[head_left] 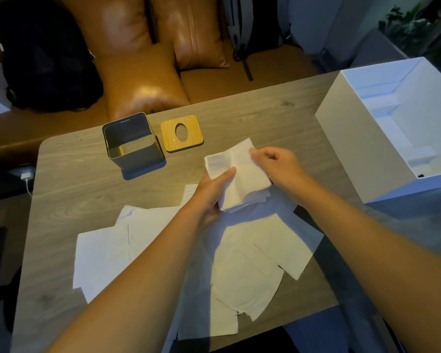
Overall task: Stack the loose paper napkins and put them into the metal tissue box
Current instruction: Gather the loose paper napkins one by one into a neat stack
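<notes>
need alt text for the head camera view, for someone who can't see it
A person's left hand and right hand hold a small stack of napkins above a wooden table, with more loose napkins spread out nearer the camera. Beyond them stand an open, empty metal tissue box and its wooden lid beside it.

Matt grey metal tissue box (135, 146), wooden lid (181, 133), soft creased paper napkins (239, 179), wood-grain table (87, 189), glossy leather cushions (143, 80)

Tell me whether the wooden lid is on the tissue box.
No, the lid lies flat on the table, right of the open box.
</notes>
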